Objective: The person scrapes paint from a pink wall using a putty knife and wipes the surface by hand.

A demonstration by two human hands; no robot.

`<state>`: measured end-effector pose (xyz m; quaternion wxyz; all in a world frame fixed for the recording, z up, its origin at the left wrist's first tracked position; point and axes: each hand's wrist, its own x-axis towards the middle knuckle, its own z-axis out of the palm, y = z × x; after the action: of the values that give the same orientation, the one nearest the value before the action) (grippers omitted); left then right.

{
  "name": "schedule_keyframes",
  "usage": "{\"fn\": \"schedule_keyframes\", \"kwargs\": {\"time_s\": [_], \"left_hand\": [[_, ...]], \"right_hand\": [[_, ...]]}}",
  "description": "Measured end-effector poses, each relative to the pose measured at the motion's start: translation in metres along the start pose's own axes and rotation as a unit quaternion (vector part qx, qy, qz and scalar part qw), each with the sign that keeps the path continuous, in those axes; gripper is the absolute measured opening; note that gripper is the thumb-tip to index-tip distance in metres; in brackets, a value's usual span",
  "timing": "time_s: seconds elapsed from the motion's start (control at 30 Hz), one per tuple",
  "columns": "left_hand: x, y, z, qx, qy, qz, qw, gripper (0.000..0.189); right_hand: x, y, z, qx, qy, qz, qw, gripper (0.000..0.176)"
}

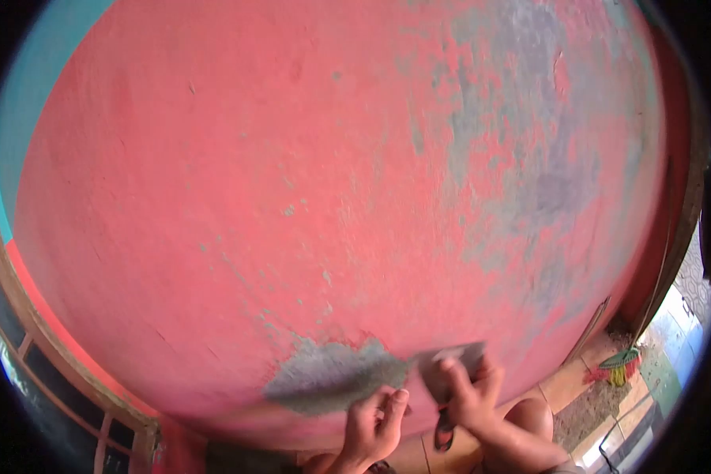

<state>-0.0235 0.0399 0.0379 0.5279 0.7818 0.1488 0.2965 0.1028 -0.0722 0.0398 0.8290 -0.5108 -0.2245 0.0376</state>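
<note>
A red-painted wall (pixel 292 158) fills most of the head view. Low on it is a bare grey patch (pixel 324 379) where the paint is gone, with ragged edges. My right hand (pixel 470 395) grips a flat, dark grey-brown rectangular piece (pixel 430 371) against the wall, thumb on its near face, just right of that patch. My left hand (pixel 371 423) is curled closed with the thumb up at the patch's lower edge; I cannot tell what, if anything, it holds.
A bent knee (pixel 532 415) and a dark sandal strap (pixel 444 433) show below my right hand. To the right, a broom with green, yellow and red bristles (pixel 618 367) rests on the tiled floor (pixel 569 385) near grey debris (pixel 592 411). A framed window (pixel 63 387) curves along the lower left.
</note>
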Motion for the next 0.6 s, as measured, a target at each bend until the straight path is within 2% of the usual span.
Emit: {"fn": "schedule_keyframes", "kwargs": {"time_s": [0.03, 0.07, 0.1, 0.13, 0.23, 0.33, 0.43, 0.5, 0.6], "left_hand": [[0.003, 0.004, -0.003, 0.051, 0.085, 0.142, 0.985, 0.024], [0.015, -0.001, -0.007, 0.014, 0.131, 0.26, 0.956, 0.016], [0.02, 0.002, -0.016, 0.124, 0.192, 0.331, 0.916, 0.022], [0.026, 0.01, -0.023, 0.192, 0.263, 0.36, 0.874, 0.035], [0.062, 0.019, -0.027, 0.312, 0.323, 0.391, 0.803, 0.054], [0.076, -0.006, -0.004, 0.534, 0.272, 0.316, 0.736, 0.089], [0.068, -0.045, 0.023, 0.561, 0.229, 0.328, 0.725, 0.089], [0.056, -0.089, 0.039, 0.613, 0.139, 0.362, 0.689, 0.087], [0.034, -0.113, 0.035, 0.65, 0.041, 0.39, 0.651, 0.083]], "right_hand": [[0.008, -0.005, -0.013, -0.011, 0.017, -0.02, 1.0, 0.012], [0.018, 0.0, -0.025, -0.002, 0.055, -0.066, 0.996, 0.012], [0.029, 0.006, -0.035, 0.01, 0.093, -0.116, 0.989, 0.012], [0.034, 0.009, -0.045, 0.016, 0.125, -0.107, 0.986, 0.011], [0.041, 0.025, -0.064, 0.034, 0.181, -0.065, 0.981, 0.014], [0.038, 0.03, -0.072, 0.02, 0.194, 0.01, 0.981, 0.019], [0.038, 0.023, -0.071, 0.009, 0.143, 0.012, 0.99, 0.019], [0.035, 0.023, -0.071, 0.028, 0.128, 0.031, 0.991, 0.019], [0.032, 0.025, -0.072, 0.052, 0.112, 0.052, 0.991, 0.019]]}}
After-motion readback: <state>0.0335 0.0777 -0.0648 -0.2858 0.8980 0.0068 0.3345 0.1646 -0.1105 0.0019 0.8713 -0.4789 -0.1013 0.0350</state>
